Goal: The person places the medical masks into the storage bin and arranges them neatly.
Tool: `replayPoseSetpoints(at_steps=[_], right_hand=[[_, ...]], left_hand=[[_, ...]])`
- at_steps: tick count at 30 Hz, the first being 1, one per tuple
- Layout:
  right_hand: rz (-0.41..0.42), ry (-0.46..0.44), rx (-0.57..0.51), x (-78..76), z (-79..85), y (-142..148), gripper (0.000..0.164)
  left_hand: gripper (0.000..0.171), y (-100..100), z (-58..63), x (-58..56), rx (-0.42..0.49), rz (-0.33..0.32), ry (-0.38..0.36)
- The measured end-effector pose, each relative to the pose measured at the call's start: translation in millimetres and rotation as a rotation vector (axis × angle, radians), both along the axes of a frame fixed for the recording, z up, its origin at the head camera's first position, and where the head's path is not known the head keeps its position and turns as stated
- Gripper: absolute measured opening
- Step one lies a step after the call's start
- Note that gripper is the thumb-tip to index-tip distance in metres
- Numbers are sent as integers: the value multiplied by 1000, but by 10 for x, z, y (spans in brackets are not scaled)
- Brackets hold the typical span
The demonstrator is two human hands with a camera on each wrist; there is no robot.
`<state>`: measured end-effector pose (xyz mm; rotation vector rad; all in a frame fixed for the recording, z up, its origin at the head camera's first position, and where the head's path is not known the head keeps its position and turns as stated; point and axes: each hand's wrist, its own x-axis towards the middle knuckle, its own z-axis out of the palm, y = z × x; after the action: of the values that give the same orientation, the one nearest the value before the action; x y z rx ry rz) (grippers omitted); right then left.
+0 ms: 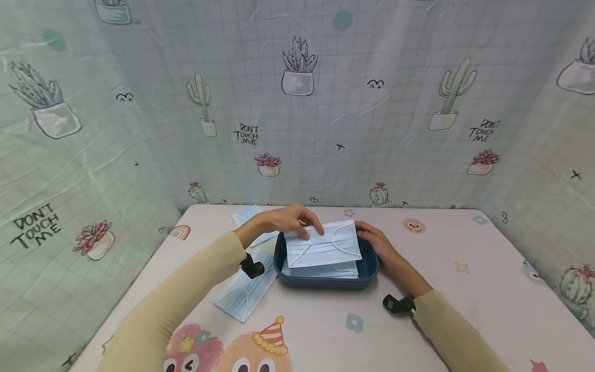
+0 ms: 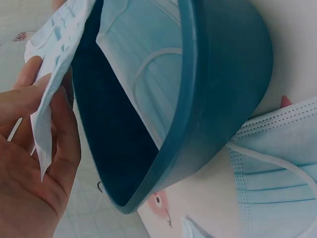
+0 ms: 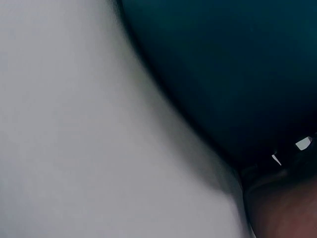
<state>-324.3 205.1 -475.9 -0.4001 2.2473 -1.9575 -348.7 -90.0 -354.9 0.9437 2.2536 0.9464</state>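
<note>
A pale blue pleated face mask (image 1: 321, 247) with white ear loops is held up over a dark blue plastic bin (image 1: 325, 283). My left hand (image 1: 294, 219) pinches this mask near its upper left part; in the left wrist view the left hand (image 2: 42, 158) has thumb and fingers on both sides of its end. More masks (image 2: 158, 74) lie inside the bin, partly hidden by the held one. At the bin's back right corner my right hand (image 1: 377, 242) grips the rim, its fingertips close to the held mask's right edge. The right wrist view shows mostly the bin's wall (image 3: 228, 74).
Left of the bin, a loose mask (image 1: 244, 292) lies on the white patterned table (image 1: 446, 310). Another mask (image 1: 244, 214) is behind the left forearm. Printed cloth (image 1: 344, 103) hangs behind and on both sides. Each wrist wears a small black camera (image 1: 253, 266).
</note>
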Motion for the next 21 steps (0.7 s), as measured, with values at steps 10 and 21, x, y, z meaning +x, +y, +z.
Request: replayPoseSetpoints(at_steps=[10, 21], right_hand=[[30, 43, 40, 2, 10, -11, 49], [38, 72, 21, 1, 4, 0, 48]], left_hand=[[36, 170, -116, -65, -85, -83, -72], [35, 219, -173, -123, -183, -102, -67]])
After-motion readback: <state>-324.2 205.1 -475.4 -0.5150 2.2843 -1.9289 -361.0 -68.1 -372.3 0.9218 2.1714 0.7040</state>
